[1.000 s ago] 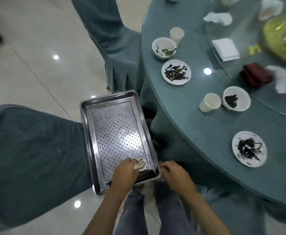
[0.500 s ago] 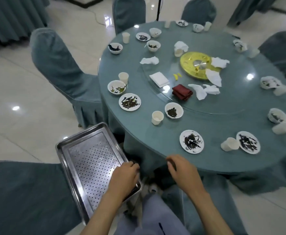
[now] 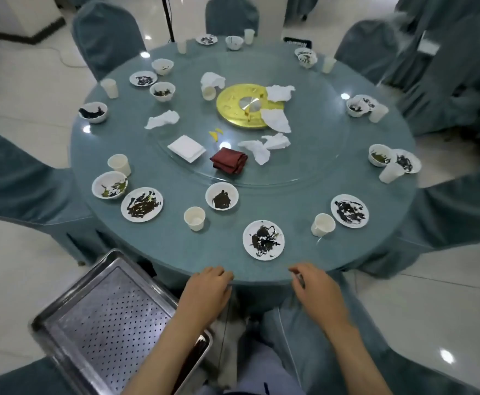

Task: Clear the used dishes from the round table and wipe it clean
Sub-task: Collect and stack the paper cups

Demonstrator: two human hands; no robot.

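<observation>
The left hand (image 3: 207, 292) and right hand (image 3: 315, 289) hovered at the near edge of the table (image 3: 290, 195), each grip loose, holding nothing. The nearest plate (image 3: 263, 240) and bowl (image 3: 222, 196) held dark scraps, possibly leaves; the tray (image 3: 113, 317) sat near-left.

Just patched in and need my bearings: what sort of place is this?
Probably a restaurant banquet room: a round table with a glass lazy Susan, cloth-covered chairs all round, and many used plates and cups.

Round table (image 3: 275, 201), teal-clothed: soiled white plates (image 3: 263, 240), bowls (image 3: 222, 196) and paper cups (image 3: 194, 218) spaced around its rim.
</observation>
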